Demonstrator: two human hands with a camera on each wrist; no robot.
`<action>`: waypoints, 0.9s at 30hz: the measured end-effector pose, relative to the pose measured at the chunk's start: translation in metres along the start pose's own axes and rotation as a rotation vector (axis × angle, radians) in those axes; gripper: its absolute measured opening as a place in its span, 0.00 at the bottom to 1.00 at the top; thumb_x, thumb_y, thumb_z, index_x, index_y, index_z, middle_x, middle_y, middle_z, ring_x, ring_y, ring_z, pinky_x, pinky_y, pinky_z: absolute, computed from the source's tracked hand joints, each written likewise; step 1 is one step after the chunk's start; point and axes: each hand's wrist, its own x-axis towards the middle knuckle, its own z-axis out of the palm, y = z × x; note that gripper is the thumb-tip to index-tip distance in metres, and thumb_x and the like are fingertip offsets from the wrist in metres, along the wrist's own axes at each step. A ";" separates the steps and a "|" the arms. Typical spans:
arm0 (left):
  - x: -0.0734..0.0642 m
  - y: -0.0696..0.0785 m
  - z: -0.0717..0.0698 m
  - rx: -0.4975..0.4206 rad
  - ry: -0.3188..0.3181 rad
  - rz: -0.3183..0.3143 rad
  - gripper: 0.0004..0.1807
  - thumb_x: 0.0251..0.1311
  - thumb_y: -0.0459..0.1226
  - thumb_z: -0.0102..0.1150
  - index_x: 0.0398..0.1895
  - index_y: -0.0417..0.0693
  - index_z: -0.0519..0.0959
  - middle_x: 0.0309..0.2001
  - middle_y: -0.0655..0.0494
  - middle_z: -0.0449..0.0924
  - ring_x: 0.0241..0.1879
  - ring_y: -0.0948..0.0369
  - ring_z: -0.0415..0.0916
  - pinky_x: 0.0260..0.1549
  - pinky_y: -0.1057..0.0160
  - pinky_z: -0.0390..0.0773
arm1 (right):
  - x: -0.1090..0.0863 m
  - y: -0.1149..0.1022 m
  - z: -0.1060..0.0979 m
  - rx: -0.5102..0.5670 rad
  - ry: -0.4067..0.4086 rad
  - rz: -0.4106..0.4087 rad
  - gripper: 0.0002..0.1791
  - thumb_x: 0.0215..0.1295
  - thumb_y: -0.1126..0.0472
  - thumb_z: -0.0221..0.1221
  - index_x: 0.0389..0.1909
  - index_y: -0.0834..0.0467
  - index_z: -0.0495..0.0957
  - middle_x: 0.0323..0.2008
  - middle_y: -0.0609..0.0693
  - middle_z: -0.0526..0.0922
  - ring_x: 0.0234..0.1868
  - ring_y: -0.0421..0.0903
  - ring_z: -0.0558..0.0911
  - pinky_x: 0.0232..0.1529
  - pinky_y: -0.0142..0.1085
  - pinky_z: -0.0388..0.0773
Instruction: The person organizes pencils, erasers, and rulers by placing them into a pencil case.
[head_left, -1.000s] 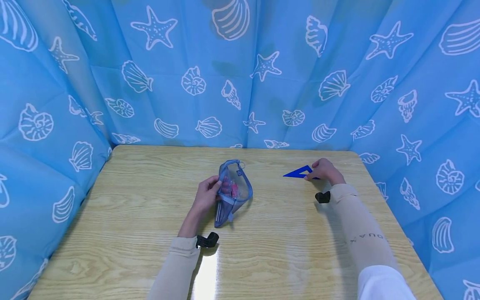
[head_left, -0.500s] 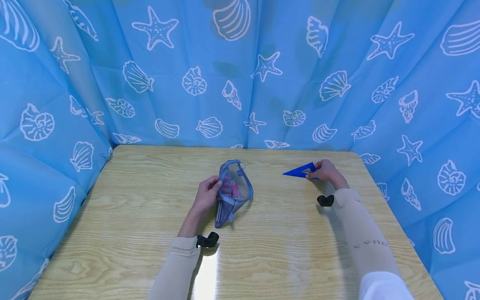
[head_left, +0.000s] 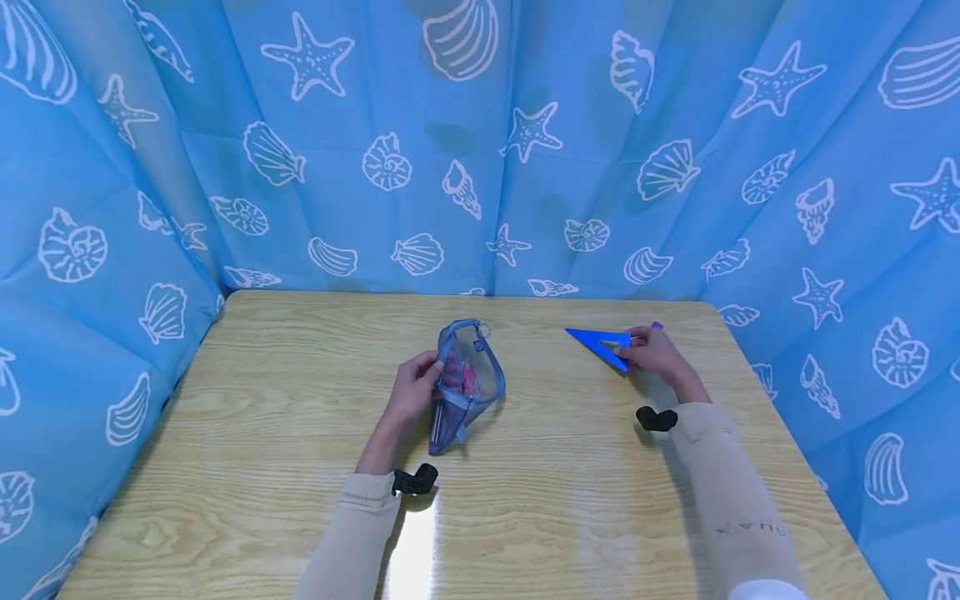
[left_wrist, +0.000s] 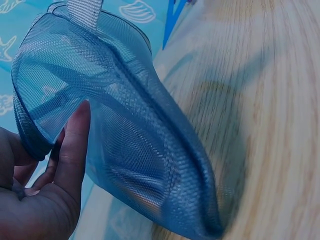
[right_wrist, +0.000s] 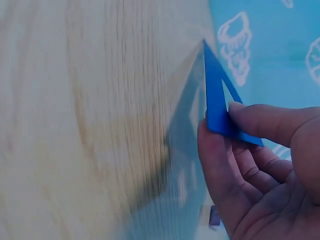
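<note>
My left hand (head_left: 414, 387) pinches the rim of a blue-grey mesh pencil case (head_left: 491, 379) between thumb and fingers. The zip mouth gapes open toward the far side, and pink items (head_left: 469, 381) show inside. In the left wrist view the mesh wall of the pencil case (left_wrist: 135, 125) fills the middle, with the left hand (left_wrist: 55, 175) at its edge. Over at the right, my right hand (head_left: 656, 350) pinches a blue set square (head_left: 600, 342) by its short side. The right wrist view shows the thumb of the right hand (right_wrist: 270, 165) across the set square (right_wrist: 215, 95), its long tip pointing away.
Just beyond the right hand lies a small purple item (head_left: 657, 324), mostly hidden in the head view. The wooden table (head_left: 247, 433) ends at a blue shell-patterned curtain (head_left: 450, 208) along the back and sides. Wrist cameras (head_left: 416, 480) sit on both sleeves.
The set square has lifted and turned in my right hand, which has shifted slightly right and nearer. A purple item now shows behind that hand. My left hand and the pencil case stay put.
</note>
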 end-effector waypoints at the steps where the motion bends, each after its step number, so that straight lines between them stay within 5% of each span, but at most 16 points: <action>1: 0.000 0.000 0.000 -0.005 -0.002 -0.002 0.14 0.78 0.32 0.45 0.56 0.35 0.78 0.41 0.50 0.77 0.35 0.62 0.75 0.30 0.68 0.79 | -0.003 -0.001 0.002 0.033 -0.004 -0.006 0.31 0.75 0.66 0.57 0.69 0.78 0.58 0.44 0.56 0.71 0.33 0.37 0.81 0.39 0.34 0.85; 16: -0.004 0.008 -0.001 -0.005 -0.021 -0.007 0.16 0.79 0.34 0.45 0.60 0.33 0.77 0.48 0.42 0.79 0.37 0.61 0.75 0.31 0.66 0.78 | -0.056 -0.053 0.048 0.204 -0.079 -0.159 0.26 0.73 0.66 0.58 0.67 0.73 0.64 0.46 0.59 0.78 0.37 0.39 0.85 0.42 0.37 0.86; 27: -0.002 0.007 0.002 -0.003 -0.006 -0.014 0.15 0.78 0.33 0.45 0.58 0.35 0.78 0.44 0.48 0.78 0.36 0.62 0.74 0.29 0.67 0.76 | -0.058 -0.087 0.100 0.205 -0.163 -0.192 0.24 0.73 0.67 0.58 0.65 0.71 0.67 0.46 0.62 0.79 0.37 0.43 0.85 0.47 0.51 0.85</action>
